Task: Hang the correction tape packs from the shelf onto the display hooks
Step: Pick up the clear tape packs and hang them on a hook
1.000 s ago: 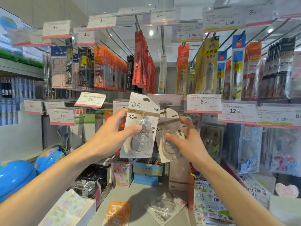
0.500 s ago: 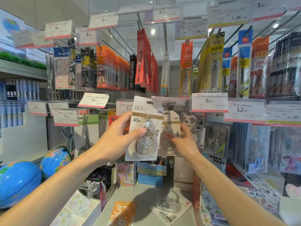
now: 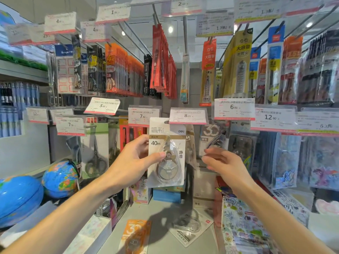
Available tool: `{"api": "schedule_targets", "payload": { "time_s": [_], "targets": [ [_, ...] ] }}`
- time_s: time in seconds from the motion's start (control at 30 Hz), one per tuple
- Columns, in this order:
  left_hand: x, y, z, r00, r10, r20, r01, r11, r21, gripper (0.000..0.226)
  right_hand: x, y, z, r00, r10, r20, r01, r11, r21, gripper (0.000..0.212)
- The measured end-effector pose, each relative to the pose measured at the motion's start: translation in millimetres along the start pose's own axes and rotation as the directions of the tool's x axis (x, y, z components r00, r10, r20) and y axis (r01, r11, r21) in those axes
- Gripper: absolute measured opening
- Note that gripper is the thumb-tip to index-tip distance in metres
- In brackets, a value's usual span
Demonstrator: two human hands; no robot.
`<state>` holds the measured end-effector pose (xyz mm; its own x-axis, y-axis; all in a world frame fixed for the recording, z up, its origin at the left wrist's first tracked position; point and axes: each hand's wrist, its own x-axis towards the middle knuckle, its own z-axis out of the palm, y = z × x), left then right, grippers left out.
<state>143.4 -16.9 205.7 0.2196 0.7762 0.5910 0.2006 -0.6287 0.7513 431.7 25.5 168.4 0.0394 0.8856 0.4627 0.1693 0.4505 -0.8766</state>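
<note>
My left hand (image 3: 134,158) pinches a white correction tape pack (image 3: 167,153) marked 40m, thumb on its clear blister, held up just under the 8.00 price tag (image 3: 188,116). A second white pack (image 3: 191,143) hangs behind it on the hook, mostly hidden. My right hand (image 3: 222,162) is blurred beside that pack, fingers loose and holding nothing. On the shelf (image 3: 165,241) below lie another white correction tape pack (image 3: 190,226) and an orange one (image 3: 135,235).
Price tags and hooks full of pen and refill packs hang above and to both sides. Scissors packs (image 3: 95,153) hang at left. Two blue globes (image 3: 60,178) sit lower left. Small boxes (image 3: 166,195) stand at the shelf's back, a printed puzzle box (image 3: 244,228) at lower right.
My right hand let go of the second pack, which now hangs on the hook, and drew back right. My left hand moved its pack right, in front of that hook.
</note>
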Motion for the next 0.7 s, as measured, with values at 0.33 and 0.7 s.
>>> {"api": "schedule_targets", "payload": {
  "time_s": [0.33, 0.7],
  "targets": [
    [-2, -4, 22, 0.997, -0.061, 0.042, 0.063, 0.996, -0.061, 0.041, -37, -31, 31, 0.960, -0.040, 0.276, 0.039, 0.999, 0.008, 0.031],
    [-3, -4, 16, 0.999, 0.028, 0.018, -0.029, 0.999, 0.029, 0.029, -40, -33, 21, 0.954, -0.031, 0.299, 0.012, 0.998, 0.067, 0.030]
  ]
}}
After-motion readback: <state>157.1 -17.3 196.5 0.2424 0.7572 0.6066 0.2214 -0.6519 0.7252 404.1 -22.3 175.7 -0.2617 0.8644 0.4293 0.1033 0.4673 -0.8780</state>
